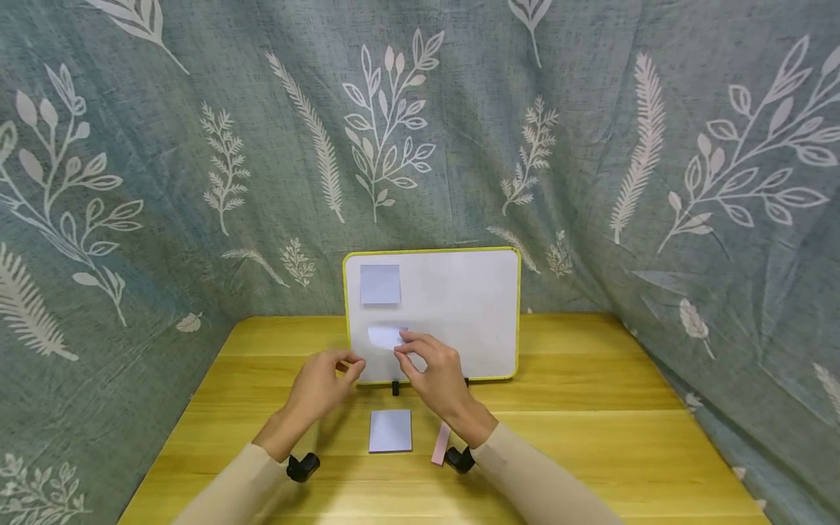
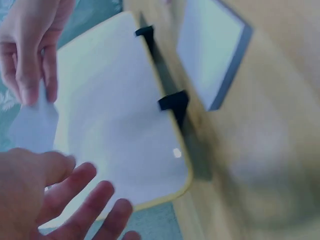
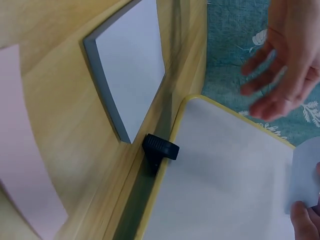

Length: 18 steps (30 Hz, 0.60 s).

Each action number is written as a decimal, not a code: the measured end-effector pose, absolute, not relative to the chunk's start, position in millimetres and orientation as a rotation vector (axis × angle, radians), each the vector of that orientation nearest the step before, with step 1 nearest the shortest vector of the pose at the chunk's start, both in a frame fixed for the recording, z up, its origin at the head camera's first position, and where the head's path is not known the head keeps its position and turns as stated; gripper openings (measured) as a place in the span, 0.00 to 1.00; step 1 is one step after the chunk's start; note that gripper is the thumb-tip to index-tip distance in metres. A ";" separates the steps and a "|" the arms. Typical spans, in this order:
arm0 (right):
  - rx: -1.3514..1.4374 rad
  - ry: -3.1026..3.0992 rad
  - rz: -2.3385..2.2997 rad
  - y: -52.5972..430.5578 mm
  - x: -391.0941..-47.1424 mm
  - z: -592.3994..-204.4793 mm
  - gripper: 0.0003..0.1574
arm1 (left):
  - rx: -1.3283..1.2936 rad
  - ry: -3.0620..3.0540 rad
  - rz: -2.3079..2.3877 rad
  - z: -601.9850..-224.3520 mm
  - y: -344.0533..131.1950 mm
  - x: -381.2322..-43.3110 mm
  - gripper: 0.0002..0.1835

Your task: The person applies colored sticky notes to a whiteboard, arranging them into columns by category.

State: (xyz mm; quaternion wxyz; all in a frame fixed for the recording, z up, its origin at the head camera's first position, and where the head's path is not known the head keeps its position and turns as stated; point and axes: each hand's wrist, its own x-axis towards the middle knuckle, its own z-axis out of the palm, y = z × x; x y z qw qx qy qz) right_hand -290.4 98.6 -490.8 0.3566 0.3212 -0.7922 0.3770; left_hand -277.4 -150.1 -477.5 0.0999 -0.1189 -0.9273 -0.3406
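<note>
My right hand (image 1: 436, 368) pinches a pale blue sticky note (image 1: 383, 336) by its right edge, between thumb and fingers. In the head view the note overlaps the lower left of a yellow-rimmed whiteboard (image 1: 459, 313). Another pale blue sticky note (image 1: 380, 284) is stuck flat at the board's upper left. Left of the held note is my left hand (image 1: 321, 386), which holds nothing. Its fingers (image 2: 95, 197) are spread and loosely bent in the left wrist view. A pad of pale blue sticky notes (image 1: 390, 431) lies on the table, between my forearms.
The whiteboard leans upright on small black stand feet (image 1: 395, 388) on a wooden table (image 1: 577, 437). A narrow pink strip (image 1: 441, 444) lies beside my right wrist, partly behind the black wrist camera (image 1: 459, 459). Leaf-patterned green cloth (image 1: 459, 146) hangs behind and at both sides.
</note>
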 end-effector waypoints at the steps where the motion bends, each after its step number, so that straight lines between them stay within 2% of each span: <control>1: 0.823 -2.041 0.969 97.6 -291.2 -491.0 0.05 | -0.330 -2.710 -1.017 -475.7 -150.4 -280.7 0.09; 6: 0.789 -2.038 0.962 93.8 -296.0 -491.6 0.07 | -0.264 -2.529 -1.080 -467.8 -150.4 -296.0 0.14; 13: 0.769 -1.994 0.952 88.6 -302.4 -491.8 0.08 | -0.179 -2.356 -1.103 -463.5 -148.9 -311.6 0.14; 18: 0.759 -1.975 0.957 84.6 -306.1 -492.9 0.08 | -0.212 -2.290 -1.113 -464.4 -146.9 -325.7 0.25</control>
